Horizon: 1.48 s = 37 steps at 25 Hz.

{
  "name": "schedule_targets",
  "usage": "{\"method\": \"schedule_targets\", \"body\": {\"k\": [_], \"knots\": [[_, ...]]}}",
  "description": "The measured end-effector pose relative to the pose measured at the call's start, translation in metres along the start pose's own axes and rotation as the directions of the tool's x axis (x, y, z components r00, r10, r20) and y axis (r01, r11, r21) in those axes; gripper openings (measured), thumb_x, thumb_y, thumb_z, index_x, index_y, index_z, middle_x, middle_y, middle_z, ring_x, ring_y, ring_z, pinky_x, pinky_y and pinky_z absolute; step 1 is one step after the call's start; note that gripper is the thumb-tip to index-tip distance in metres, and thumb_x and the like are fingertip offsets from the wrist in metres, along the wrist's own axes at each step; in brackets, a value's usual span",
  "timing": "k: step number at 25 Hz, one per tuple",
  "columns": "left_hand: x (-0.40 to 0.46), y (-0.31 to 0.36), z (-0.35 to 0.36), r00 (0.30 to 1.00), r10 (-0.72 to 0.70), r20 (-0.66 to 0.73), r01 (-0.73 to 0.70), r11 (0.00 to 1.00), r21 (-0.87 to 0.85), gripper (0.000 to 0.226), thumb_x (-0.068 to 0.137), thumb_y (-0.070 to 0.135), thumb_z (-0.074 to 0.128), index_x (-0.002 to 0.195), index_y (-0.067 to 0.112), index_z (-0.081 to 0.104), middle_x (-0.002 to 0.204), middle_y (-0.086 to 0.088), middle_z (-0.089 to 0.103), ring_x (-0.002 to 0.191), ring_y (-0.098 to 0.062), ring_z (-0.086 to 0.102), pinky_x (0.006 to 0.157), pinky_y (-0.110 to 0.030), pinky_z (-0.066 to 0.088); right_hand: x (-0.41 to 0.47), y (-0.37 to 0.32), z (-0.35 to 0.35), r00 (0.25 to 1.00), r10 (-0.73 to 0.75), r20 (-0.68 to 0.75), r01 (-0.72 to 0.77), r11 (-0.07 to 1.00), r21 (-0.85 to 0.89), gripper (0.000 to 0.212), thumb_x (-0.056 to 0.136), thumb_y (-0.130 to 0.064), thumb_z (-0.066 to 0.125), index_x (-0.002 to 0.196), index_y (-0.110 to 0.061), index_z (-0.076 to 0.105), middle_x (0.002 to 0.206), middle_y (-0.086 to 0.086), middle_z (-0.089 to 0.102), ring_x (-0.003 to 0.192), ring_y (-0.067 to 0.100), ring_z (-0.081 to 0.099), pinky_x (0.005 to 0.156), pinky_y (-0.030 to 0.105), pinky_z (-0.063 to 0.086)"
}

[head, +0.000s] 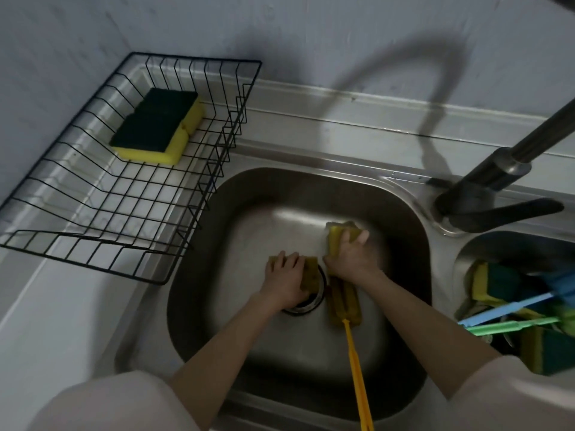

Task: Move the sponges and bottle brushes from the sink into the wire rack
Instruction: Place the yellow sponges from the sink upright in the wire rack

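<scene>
- Left hand (pixel 287 279): positioned low in the main sink basin (pixel 401 213), over the drain (pixel 315 298). Its fingers (pixel 280 259) are curled over a yellow sponge (pixel 311 272), gripping it from above; the sponge lies at the drain's rim.
- Right hand (pixel 350 259): positioned just beside the left hand, farther back in the basin. Its fingers (pixel 362 237) are wrapped round a second yellow sponge (pixel 336 241), which is held edge-up; motion blur hides the exact finger placement.
- Yellow bottle brush (pixel 345 301): lying on the basin floor, just right of the drain. The brush head sits beneath the right wrist; the yellow handle (pixel 357 374) runs toward the near edge of the basin. Neither hand holds it.
- Wire rack (pixel 102 194): black, standing on the counter (pixel 62 321) left of the basin, in the corner against the wall.
- Sponges in the rack (pixel 157 126): two yellow sponges with dark green scouring faces upward, lying side by side and touching, at the rear of the rack.
- Second basin (pixel 466 256): at the right; contains further yellow-and-green sponges (pixel 485 284) plus a blue-handled brush (pixel 510 306) and a green-handled brush (pixel 513 325), handles resting across the basin edge.
- Faucet (pixel 494 181): dark, mounted behind and between the two basins.
</scene>
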<state>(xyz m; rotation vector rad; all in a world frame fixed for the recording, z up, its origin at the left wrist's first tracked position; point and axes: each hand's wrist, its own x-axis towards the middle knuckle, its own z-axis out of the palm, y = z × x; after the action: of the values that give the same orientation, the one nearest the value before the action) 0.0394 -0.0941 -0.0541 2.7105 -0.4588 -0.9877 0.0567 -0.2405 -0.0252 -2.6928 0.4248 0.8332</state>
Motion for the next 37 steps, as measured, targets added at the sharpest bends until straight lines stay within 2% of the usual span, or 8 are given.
{"method": "schedule_targets", "body": {"k": [4,7,12,16,22,27,32,37], "knots": [[-0.002,-0.001,0.009,0.995,0.0,-0.104,0.004,0.999,0.043,0.081,0.08,0.027,0.056,0.142,0.016,0.004,0.155,-0.005,0.007,0.142,-0.03,-0.002,0.115,-0.048,0.002,-0.003,-0.001,0.014,0.997,0.066,0.03,-0.067,0.997,0.038,0.097,0.08,-0.052,0.056,0.144,-0.022,-0.011,0.146,0.03,0.007,0.127,0.044,0.033,0.103,0.047,0.035],[-0.005,0.0,0.015,0.987,-0.021,-0.161,0.025,0.999,0.02,0.079,0.08,0.015,0.054,0.142,0.02,0.004,0.155,-0.003,0.005,0.142,-0.028,-0.004,0.114,-0.051,0.002,-0.007,0.005,0.024,0.997,0.07,0.041,-0.073,0.993,0.088,0.104,0.077,-0.046,0.062,0.142,-0.029,-0.018,0.145,0.029,0.006,0.126,0.044,0.033,0.103,0.047,0.035],[-0.007,0.0,0.009,0.973,-0.084,-0.217,0.057,0.99,-0.127,0.072,0.08,0.019,0.052,0.141,0.022,0.013,0.151,-0.003,0.019,0.138,-0.028,0.014,0.11,-0.046,0.019,-0.006,0.013,0.019,0.997,0.067,-0.024,-0.061,0.98,0.189,0.095,0.078,-0.044,0.06,0.144,-0.031,-0.007,0.141,0.025,0.01,0.124,0.045,0.03,0.105,0.046,0.032],[-0.011,-0.003,-0.009,0.942,-0.15,-0.301,0.039,0.937,-0.346,0.071,0.08,0.033,0.057,0.139,0.022,0.019,0.148,-0.003,0.027,0.13,-0.03,0.029,0.101,-0.046,0.034,-0.011,0.009,0.008,0.984,0.014,-0.176,0.024,0.978,0.209,0.077,0.078,-0.047,0.057,0.142,-0.033,0.017,0.135,0.022,0.024,0.121,0.043,0.031,0.105,0.045,0.032],[-0.019,-0.001,-0.049,0.862,-0.252,-0.439,-0.061,0.81,-0.583,0.072,0.077,0.034,0.062,0.137,0.016,0.025,0.144,-0.011,0.036,0.131,-0.031,0.033,0.104,-0.044,0.033,-0.028,0.0,-0.027,0.932,-0.092,-0.351,0.223,0.909,0.352,0.062,0.075,-0.04,0.061,0.132,-0.031,0.038,0.127,0.016,0.031,0.124,0.038,0.032,0.105,0.041,0.033],[-0.038,0.009,-0.075,0.837,-0.236,-0.494,-0.16,0.758,-0.633,0.071,0.078,0.03,0.064,0.137,0.012,0.027,0.144,-0.012,0.036,0.13,-0.028,0.036,0.106,-0.039,0.032,-0.054,-0.01,-0.051,0.878,-0.098,-0.469,0.314,0.857,0.409,0.071,0.073,-0.038,0.064,0.134,-0.023,0.031,0.125,0.017,0.037,0.121,0.036,0.036,0.105,0.043,0.031],[-0.074,0.021,-0.099,0.775,-0.145,-0.615,-0.325,0.743,-0.585,0.072,0.078,0.026,0.064,0.138,0.016,0.026,0.142,-0.012,0.038,0.128,-0.027,0.039,0.106,-0.037,0.032,-0.084,-0.023,-0.079,0.821,-0.086,-0.565,0.419,0.763,0.492,0.086,0.075,-0.028,0.064,0.144,-0.018,0.013,0.141,0.017,0.031,0.133,0.033,0.027,0.112,0.045,0.023],[-0.109,0.032,-0.129,0.711,-0.13,-0.691,-0.415,0.715,-0.562,0.072,0.079,0.026,0.063,0.139,0.017,0.024,0.143,-0.012,0.037,0.13,-0.027,0.037,0.106,-0.037,0.031,-0.117,-0.041,-0.113,0.79,-0.115,-0.602,0.506,0.676,0.535,0.073,0.078,-0.022,0.062,0.14,-0.021,0.022,0.134,0.015,0.032,0.122,0.03,0.042,0.103,0.031,0.032]]}}
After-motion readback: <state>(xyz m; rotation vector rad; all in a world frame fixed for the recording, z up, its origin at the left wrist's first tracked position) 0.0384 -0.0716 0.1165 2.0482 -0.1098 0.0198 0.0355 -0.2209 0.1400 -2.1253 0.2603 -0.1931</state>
